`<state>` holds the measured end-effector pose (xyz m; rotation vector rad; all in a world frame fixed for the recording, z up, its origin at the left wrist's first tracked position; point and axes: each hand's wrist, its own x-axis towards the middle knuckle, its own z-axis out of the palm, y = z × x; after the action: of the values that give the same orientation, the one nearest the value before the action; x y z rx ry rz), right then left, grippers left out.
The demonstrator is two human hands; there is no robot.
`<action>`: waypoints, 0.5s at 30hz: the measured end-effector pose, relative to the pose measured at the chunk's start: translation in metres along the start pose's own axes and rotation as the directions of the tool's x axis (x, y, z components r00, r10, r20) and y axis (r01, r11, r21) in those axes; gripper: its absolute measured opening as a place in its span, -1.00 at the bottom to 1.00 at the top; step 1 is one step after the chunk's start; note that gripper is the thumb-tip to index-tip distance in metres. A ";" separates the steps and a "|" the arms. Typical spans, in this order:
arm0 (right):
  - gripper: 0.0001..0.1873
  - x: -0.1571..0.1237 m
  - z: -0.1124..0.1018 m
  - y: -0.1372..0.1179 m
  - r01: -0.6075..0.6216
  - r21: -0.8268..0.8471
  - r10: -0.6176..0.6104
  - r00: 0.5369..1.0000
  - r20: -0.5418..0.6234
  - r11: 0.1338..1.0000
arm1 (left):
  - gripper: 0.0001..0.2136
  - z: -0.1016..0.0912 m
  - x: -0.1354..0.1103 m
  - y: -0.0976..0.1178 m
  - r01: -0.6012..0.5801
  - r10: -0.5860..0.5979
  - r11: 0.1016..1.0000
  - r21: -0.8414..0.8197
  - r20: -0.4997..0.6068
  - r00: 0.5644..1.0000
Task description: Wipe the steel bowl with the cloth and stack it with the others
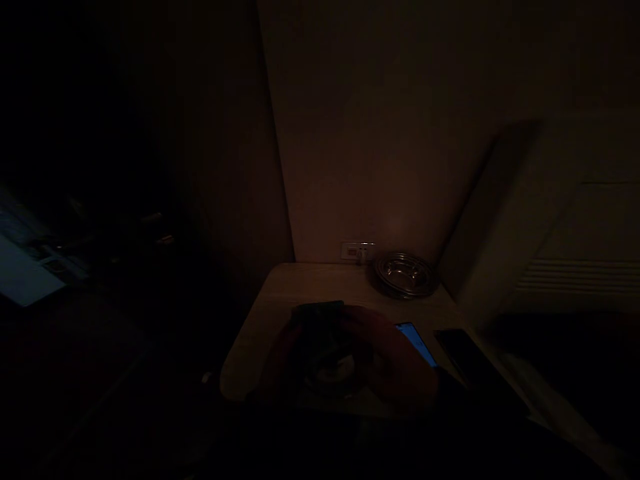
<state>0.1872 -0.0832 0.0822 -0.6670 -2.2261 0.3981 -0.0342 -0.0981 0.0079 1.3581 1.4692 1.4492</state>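
Note:
The room is very dark. Both hands meet over a small bedside table (280, 293) near its front edge. My left hand (280, 363) and my right hand (395, 367) are wrapped round a dark object (325, 333) that I cannot name; a pale patch shows on its underside. Just behind my right hand a phone (416, 341) lies on the table with its screen lit blue.
A stack of metal bowls (404, 273) stands at the table's back right, below a wall socket (356, 251). A dark flat object (463, 353) lies right of the phone. A padded headboard (550, 220) and bed fill the right. Dim clutter (35, 260) shows far left.

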 end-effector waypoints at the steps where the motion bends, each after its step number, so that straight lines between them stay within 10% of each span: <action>1: -0.50 0.002 -0.001 0.003 -0.154 0.089 0.159 0.986 -0.058 0.984 | -0.66 -0.001 0.001 -0.001 -0.027 0.027 1.000 -0.005 0.015 1.000; 6: -0.55 0.025 0.011 0.026 -0.591 0.462 0.627 0.774 0.093 0.661 | -0.69 0.009 0.016 0.025 0.212 -0.208 0.975 -0.059 0.067 0.976; 15: -0.70 0.073 0.049 0.051 -0.603 0.450 0.645 0.760 0.074 0.659 | -0.66 -0.025 0.059 0.031 0.340 -0.341 0.939 -0.061 -0.013 0.940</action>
<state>0.1264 -0.0031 0.0687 -1.1581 -1.6499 1.1711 -0.0657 -0.0537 0.0539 0.9936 1.5733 1.2751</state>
